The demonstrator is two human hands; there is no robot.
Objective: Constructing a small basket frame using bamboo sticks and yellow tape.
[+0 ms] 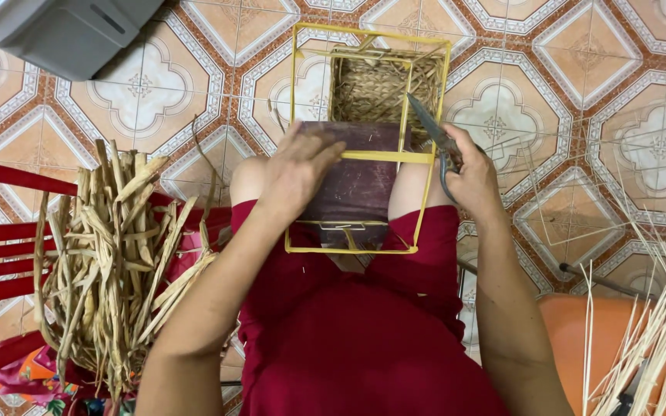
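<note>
Left hand (296, 171) steadies frame (369, 154); right hand (472, 179) holds scissors (433, 135).

Patterned tile floor (564, 46) under grey box (63, 31)

Both your forearms reach forward from the bottom of the view, bare to the elbow. Your left hand (296, 171) lies palm down, fingers spread a little and pressing flat, wrist straight. Your right hand (468, 179) sits off to the side at about the same height, curled in a closed grip, thumb on top, knuckles turned outward, the wrist bent slightly inward toward the left one.
</note>
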